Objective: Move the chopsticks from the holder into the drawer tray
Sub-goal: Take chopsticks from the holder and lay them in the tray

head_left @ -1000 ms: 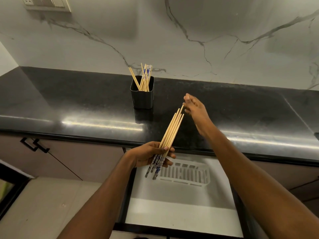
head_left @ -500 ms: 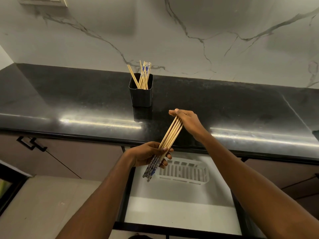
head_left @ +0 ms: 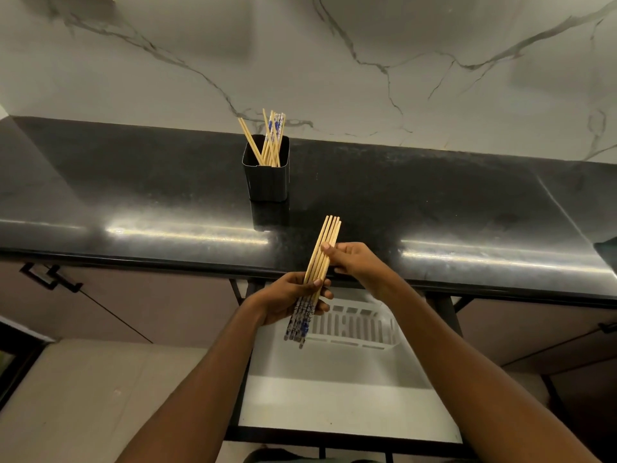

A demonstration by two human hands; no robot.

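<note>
Chopsticks in a bundle (head_left: 320,262) sat in our left hand (head_left: 290,300), whose fingers were curled closed around the lower part, just above the blue-patterned ends that stuck out below the palm. Our right hand (head_left: 357,262) was closed on the same bundle higher up, thumb and fingertips pinching the plain wooden shafts, with the bare tips rising past it. Directly beneath both hands lay the open drawer (head_left: 334,406), and in it the white slotted tray (head_left: 357,329), just below and to the right of the patterned ends, not touching them. Beyond the hands stretched the dark tabletop (head_left: 434,202). Farther out and a little to the left stood the black holder (head_left: 267,178), upright, with more chopsticks (head_left: 272,138) leaning inside it, well apart from the bundle we held.
</note>
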